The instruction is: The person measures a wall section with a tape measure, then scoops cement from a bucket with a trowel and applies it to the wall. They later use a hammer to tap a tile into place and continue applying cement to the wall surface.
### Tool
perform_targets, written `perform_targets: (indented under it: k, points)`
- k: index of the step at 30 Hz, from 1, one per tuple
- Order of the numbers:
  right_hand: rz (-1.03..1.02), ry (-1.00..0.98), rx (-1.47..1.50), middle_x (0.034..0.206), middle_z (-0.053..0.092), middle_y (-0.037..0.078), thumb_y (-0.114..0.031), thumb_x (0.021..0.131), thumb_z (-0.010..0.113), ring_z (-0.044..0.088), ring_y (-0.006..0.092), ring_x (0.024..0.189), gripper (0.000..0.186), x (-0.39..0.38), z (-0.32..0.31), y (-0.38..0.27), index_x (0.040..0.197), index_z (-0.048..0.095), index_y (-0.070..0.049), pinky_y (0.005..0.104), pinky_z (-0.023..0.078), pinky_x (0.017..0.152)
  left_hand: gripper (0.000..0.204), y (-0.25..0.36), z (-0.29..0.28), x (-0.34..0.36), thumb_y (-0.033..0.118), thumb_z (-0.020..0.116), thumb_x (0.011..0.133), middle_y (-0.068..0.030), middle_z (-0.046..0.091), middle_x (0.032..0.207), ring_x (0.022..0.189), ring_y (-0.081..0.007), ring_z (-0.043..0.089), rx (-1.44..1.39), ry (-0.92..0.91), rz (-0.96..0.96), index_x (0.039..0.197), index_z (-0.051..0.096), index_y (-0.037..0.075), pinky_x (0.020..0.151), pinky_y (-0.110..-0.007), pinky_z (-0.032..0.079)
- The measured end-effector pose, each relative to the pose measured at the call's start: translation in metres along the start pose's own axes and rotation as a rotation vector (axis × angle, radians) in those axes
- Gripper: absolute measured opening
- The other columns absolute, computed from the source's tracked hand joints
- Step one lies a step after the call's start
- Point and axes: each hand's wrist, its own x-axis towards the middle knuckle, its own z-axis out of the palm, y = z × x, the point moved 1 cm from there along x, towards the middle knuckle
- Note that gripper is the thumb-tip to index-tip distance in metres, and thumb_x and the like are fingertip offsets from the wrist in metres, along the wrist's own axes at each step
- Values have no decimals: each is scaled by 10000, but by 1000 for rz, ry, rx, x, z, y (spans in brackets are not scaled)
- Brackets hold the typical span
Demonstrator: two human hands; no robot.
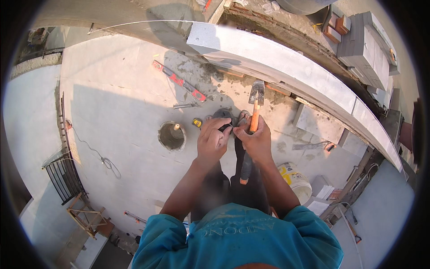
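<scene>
fingers [224,130] of the left hand [214,141] pinch something small and dark, too blurred to name, against the right hand [255,141]. the right hand's fingers wrap the hammer [254,117] mid-handle, head up, likely parked there so both hands can work the small piece. left of the hammer lie a yellow tape measure [197,122], a round hole [172,136] and a red level [179,81].

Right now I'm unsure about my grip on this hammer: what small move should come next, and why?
Probably slide the right hand down toward the dark grip end, since it holds the hammer mid-handle, head up, while the left hand pinches something small beside it.
</scene>
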Motion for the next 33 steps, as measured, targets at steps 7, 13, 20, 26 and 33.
perform_targets:
  k: [7, 13, 20, 26, 33]
  points:
    - [-21, -13, 283, 816, 672, 75, -150, 885, 730, 555, 74, 588, 273, 12, -1, -28, 965, 492, -42, 234, 456, 542, 295, -24, -26, 89, 5, 760, 793, -79, 725, 1004, 884, -240, 713, 83, -545, 611, 708, 481, 57, 708, -352, 594]
    - [-96, 124, 170, 734, 474, 7, -339, 1048, 521, 442, 69, 487, 473, 12, 7, -4, 1384, 468, -10, 224, 383, 412, 360, -67, -27, 196, 40, 711, 890, -99, 742, 1002, 866, -169, 722, 134, -53, 270, 690, 412, 38, 722, -317, 543]
    - [-306, -2, 517, 720, 524, 28, -350, 1068, 452, 465, 73, 499, 455, 25, 23, -51, 1381, 452, -20, 228, 392, 425, 382, -95, 1, 228, 134, 756, 852, -31, 764, 925, 743, -115, 657, 298, 234, -62, 685, 423, 50, 679, -275, 500]
    - [-433, 142, 229, 669, 510, 24, -350, 1078, 427, 444, 65, 457, 437, 62, 13, -49, 1367, 465, -25, 214, 382, 426, 418, -99, 16, 236, 153, 764, 841, -6, 768, 886, 616, -106, 569, 237, 333, -68, 654, 401, 65, 603, -267, 471]
    - [-544, 116, 73, 627, 563, 117, -240, 1025, 508, 563, 206, 540, 262, 103, 22, -65, 1129, 529, 0, 359, 447, 556, 448, -113, 16, 241, 71, 769, 831, -68, 759, 902, 725, -98, 655, 297, 355, -113, 666, 352, 78, 634, -264, 567]
